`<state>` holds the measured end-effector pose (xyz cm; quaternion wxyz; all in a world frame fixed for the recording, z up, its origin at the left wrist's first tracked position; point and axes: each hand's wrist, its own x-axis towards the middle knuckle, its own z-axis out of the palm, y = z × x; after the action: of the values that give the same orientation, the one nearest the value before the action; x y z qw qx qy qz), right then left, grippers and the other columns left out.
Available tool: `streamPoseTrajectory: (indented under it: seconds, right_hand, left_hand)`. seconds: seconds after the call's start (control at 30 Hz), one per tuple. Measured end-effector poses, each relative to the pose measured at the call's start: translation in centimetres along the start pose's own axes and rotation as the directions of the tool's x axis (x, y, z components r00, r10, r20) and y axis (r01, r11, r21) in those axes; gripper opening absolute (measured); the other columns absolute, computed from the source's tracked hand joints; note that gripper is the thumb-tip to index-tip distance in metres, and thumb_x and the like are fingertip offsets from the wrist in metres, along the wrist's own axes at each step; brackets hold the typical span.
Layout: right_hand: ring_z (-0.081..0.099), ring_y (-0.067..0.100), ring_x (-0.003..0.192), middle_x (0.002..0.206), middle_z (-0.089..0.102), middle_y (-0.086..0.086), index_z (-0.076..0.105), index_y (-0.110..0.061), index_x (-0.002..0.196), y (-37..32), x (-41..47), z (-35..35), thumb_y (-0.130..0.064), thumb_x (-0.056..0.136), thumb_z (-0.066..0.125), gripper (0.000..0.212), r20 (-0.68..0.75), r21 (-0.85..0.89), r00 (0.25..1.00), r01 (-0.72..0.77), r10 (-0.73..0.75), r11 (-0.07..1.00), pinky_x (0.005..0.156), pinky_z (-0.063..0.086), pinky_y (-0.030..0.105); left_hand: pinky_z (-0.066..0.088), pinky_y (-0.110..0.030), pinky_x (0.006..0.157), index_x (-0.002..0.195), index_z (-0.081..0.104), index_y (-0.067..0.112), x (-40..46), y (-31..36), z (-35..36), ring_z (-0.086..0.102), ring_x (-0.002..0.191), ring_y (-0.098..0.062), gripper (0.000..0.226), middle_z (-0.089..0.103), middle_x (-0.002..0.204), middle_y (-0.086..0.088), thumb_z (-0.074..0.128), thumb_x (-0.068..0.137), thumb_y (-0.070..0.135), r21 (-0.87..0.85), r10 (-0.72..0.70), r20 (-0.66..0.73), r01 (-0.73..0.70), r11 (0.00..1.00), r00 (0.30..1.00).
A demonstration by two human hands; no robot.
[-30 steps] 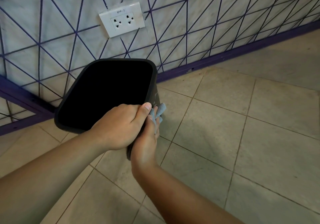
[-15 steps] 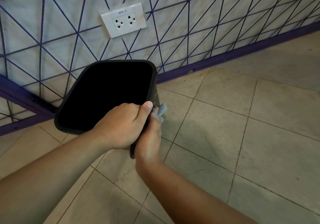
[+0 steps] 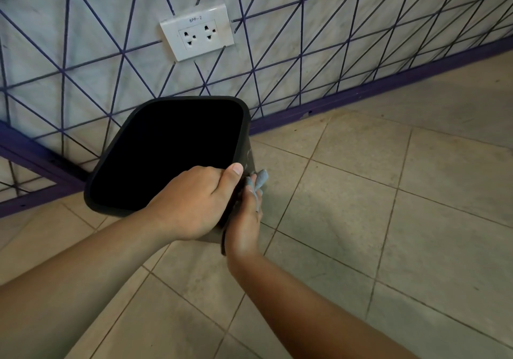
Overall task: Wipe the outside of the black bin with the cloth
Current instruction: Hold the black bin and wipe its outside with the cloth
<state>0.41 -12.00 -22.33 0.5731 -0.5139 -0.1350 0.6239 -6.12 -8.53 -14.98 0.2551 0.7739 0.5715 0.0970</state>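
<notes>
A black bin (image 3: 133,125) with a rounded square rim is held tilted above the tiled floor, its dark opening facing me. My left hand (image 3: 194,200) grips the near right part of the rim, thumb lying along the edge. My right hand (image 3: 245,219) presses a light blue cloth (image 3: 258,179) against the bin's right outer wall, just below the rim. Most of the cloth is hidden behind the fingers; only a folded tip shows above them.
A grey wall with a purple line pattern stands behind the bin, with a white double socket (image 3: 197,32) on it. A purple skirting board (image 3: 361,94) runs along its foot. Beige floor tiles (image 3: 361,206) spread to the right and below.
My right hand with the cloth has slid a little along the bin's right side, towards the rim. The left hand keeps its grip on the rim.
</notes>
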Motion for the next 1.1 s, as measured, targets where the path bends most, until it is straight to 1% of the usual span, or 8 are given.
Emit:
streamPoseTrajectory:
  seconds: [0.13,0.27,0.37,0.53,0.67,0.9,1.0,1.1]
  right_hand:
    - [0.000,-0.014,0.151,0.183,0.007,-0.016,0.029,-0.038,0.173,-0.2,-1.3,0.8,-0.040,0.118,0.031,0.056,0.037,-0.032,0.999,-0.019,0.020,0.999,0.110,0.021,0.009]
    - [0.013,0.005,0.170,0.184,0.016,-0.004,0.035,-0.032,0.172,-0.9,-0.2,0.2,-0.038,0.119,0.031,0.054,0.006,-0.008,0.997,-0.073,0.073,0.997,0.137,0.025,0.032]
    - [0.035,0.023,0.166,0.179,0.033,0.006,0.044,-0.027,0.168,-1.2,-0.4,0.5,-0.054,0.114,0.035,0.062,0.041,-0.007,0.988,-0.151,0.151,0.989,0.136,0.034,0.049]
    - [0.019,0.015,0.172,0.184,0.022,0.000,0.041,-0.030,0.170,-1.4,-0.7,0.6,-0.047,0.117,0.034,0.056,0.039,-0.004,0.995,-0.089,0.090,0.996,0.138,0.025,0.036]
    - [0.038,0.021,0.164,0.181,0.030,0.005,0.041,-0.028,0.170,-0.8,-0.7,0.6,-0.048,0.116,0.034,0.058,0.029,-0.024,0.989,-0.141,0.142,0.990,0.134,0.037,0.045]
    - [0.032,0.019,0.168,0.180,0.033,0.007,0.041,-0.026,0.170,-0.5,0.1,0.2,-0.042,0.119,0.031,0.055,0.030,-0.014,0.997,-0.072,0.073,0.997,0.137,0.033,0.043]
    - [0.013,0.002,0.169,0.183,0.022,-0.009,0.035,-0.038,0.171,-0.1,-1.6,0.9,-0.053,0.113,0.032,0.060,0.070,-0.004,0.998,0.001,0.000,1.000,0.132,0.033,0.025]
    - [0.016,0.005,0.170,0.182,0.024,-0.009,0.034,-0.032,0.172,0.5,-1.2,0.6,-0.039,0.118,0.030,0.054,0.049,0.050,0.996,0.072,-0.074,0.996,0.140,0.022,0.034]
  left_hand:
    - [0.040,-0.031,0.054,0.064,0.063,0.038,0.0,-0.2,-0.1,0.058,0.048,-0.006,0.054,0.061,0.051,0.011,0.028,0.104,0.050,-0.033,0.005,0.022,-0.005,0.999,1.000]
    - [0.039,-0.032,0.054,0.064,0.060,0.043,0.2,-0.3,0.0,0.056,0.048,-0.008,0.053,0.058,0.051,0.014,0.026,0.103,0.052,0.005,0.012,-0.007,-0.012,1.000,1.000]
    - [0.044,-0.032,0.057,0.067,0.062,0.054,0.1,0.0,-0.1,0.062,0.055,-0.003,0.052,0.064,0.057,0.022,0.025,0.104,0.051,-0.012,0.023,0.015,-0.023,1.000,1.000]
    - [0.045,-0.032,0.056,0.067,0.062,0.051,0.1,0.2,-0.1,0.062,0.055,-0.003,0.052,0.065,0.058,0.019,0.024,0.103,0.052,0.023,0.006,0.001,-0.006,1.000,1.000]
    - [0.040,-0.029,0.054,0.064,0.062,0.049,0.1,0.2,0.0,0.061,0.052,-0.004,0.053,0.064,0.056,0.020,0.026,0.103,0.051,0.039,0.003,-0.003,-0.003,0.999,1.000]
    - [0.040,-0.030,0.052,0.065,0.061,0.057,0.2,0.1,0.0,0.060,0.052,-0.002,0.052,0.063,0.056,0.023,0.025,0.103,0.052,0.050,-0.011,-0.012,0.011,0.999,1.000]
    - [0.051,-0.035,0.058,0.069,0.066,0.044,0.2,-0.1,-0.1,0.065,0.055,-0.004,0.053,0.068,0.059,0.015,0.027,0.103,0.051,-0.002,-0.024,0.013,0.024,1.000,1.000]
    - [0.043,-0.034,0.051,0.063,0.063,0.032,0.4,-0.1,0.0,0.059,0.047,-0.008,0.057,0.063,0.051,0.008,0.027,0.103,0.051,0.023,-0.026,-0.003,0.026,0.999,1.000]
